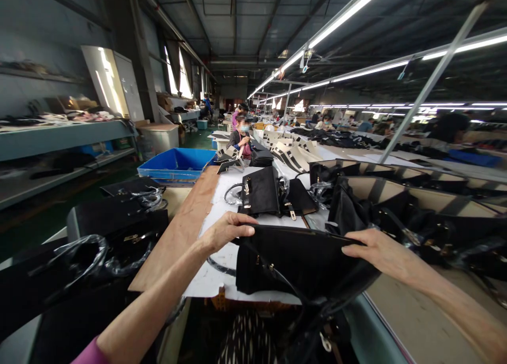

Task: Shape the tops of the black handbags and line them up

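Note:
A black handbag with small metal fittings hangs between my two hands at the near edge of the table. My left hand pinches its upper left corner, thumb on top. At the upper right corner my right hand grips the same edge, fingers closed. A dark handle sticks out from the left side of this bag. Just beyond it, another black handbag stands upright on the white table covering, its handle wrapped in clear plastic.
Black bags with plastic-wrapped handles are piled at my left. A row of black bags with beige linings stands at the right. A blue bin is beyond the brown board. A masked person sits farther along the table.

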A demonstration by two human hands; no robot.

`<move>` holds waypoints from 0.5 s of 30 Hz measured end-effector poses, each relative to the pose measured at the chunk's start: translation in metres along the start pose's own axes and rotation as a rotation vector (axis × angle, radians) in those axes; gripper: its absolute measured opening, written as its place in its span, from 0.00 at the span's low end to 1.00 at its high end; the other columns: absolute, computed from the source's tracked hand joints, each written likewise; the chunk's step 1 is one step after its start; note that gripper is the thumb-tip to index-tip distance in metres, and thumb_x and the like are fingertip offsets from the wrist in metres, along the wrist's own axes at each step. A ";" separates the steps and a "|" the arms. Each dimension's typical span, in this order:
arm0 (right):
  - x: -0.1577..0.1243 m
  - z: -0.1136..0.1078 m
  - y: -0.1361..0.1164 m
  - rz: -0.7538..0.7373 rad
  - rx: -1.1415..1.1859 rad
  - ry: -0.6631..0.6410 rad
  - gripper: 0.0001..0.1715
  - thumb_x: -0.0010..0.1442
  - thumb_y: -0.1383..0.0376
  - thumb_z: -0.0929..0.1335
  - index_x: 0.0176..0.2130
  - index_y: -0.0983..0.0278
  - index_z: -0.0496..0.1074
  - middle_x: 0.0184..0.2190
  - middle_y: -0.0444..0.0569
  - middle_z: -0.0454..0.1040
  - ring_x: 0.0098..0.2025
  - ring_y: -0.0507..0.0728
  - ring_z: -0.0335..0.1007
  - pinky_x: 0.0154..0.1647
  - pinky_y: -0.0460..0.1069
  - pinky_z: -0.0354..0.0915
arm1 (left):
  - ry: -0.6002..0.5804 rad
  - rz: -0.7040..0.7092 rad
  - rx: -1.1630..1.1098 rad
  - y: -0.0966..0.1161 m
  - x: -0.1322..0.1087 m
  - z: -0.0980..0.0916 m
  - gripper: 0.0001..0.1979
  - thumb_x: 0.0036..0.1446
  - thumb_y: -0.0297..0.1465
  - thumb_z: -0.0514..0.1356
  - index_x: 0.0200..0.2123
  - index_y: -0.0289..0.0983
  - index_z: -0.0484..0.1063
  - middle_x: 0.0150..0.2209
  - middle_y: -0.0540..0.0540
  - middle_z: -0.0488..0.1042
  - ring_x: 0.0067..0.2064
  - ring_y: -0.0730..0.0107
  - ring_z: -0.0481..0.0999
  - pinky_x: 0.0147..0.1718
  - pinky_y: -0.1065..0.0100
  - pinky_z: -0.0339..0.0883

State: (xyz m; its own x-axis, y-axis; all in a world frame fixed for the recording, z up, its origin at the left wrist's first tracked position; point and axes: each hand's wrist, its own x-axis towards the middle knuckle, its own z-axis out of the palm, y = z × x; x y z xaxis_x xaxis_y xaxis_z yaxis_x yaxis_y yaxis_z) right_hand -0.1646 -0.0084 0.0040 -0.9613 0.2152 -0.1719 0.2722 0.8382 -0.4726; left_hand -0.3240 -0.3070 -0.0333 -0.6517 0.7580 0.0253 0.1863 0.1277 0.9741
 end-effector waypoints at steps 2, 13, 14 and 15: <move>-0.002 0.000 0.000 -0.010 -0.005 0.006 0.14 0.50 0.59 0.62 0.19 0.64 0.58 0.16 0.39 0.51 0.20 0.48 0.46 0.19 0.45 0.43 | 0.014 -0.023 -0.055 0.001 0.002 0.005 0.18 0.43 0.37 0.61 0.38 0.34 0.73 0.30 0.48 0.74 0.33 0.70 0.70 0.34 0.70 0.62; -0.015 0.002 -0.012 -0.007 -0.012 0.108 0.15 0.48 0.58 0.62 0.18 0.65 0.61 0.14 0.39 0.54 0.20 0.48 0.49 0.20 0.45 0.44 | 0.049 0.144 0.575 0.031 0.021 0.013 0.17 0.42 0.22 0.50 0.35 0.37 0.74 0.33 0.50 0.75 0.37 0.69 0.70 0.38 0.71 0.61; -0.016 0.002 -0.013 -0.010 -0.028 0.114 0.15 0.48 0.58 0.62 0.17 0.65 0.61 0.14 0.39 0.53 0.20 0.48 0.49 0.20 0.45 0.44 | 0.039 0.157 0.639 0.036 0.022 0.017 0.20 0.40 0.21 0.49 0.35 0.37 0.74 0.34 0.50 0.75 0.37 0.68 0.71 0.38 0.71 0.61; -0.017 0.002 -0.014 -0.014 -0.042 0.116 0.15 0.49 0.58 0.62 0.17 0.65 0.60 0.15 0.39 0.52 0.20 0.48 0.49 0.20 0.45 0.44 | 0.033 0.163 0.703 0.040 0.023 0.023 0.22 0.38 0.19 0.48 0.35 0.37 0.73 0.33 0.49 0.75 0.37 0.67 0.71 0.37 0.71 0.61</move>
State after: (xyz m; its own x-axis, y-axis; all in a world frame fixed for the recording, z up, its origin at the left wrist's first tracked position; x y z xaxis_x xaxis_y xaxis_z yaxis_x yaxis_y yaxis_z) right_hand -0.1523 -0.0247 0.0115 -0.9641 0.2580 -0.0634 0.2593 0.8613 -0.4369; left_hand -0.3149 -0.2696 0.0009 -0.5950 0.7842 0.1760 0.7050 0.4040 0.5829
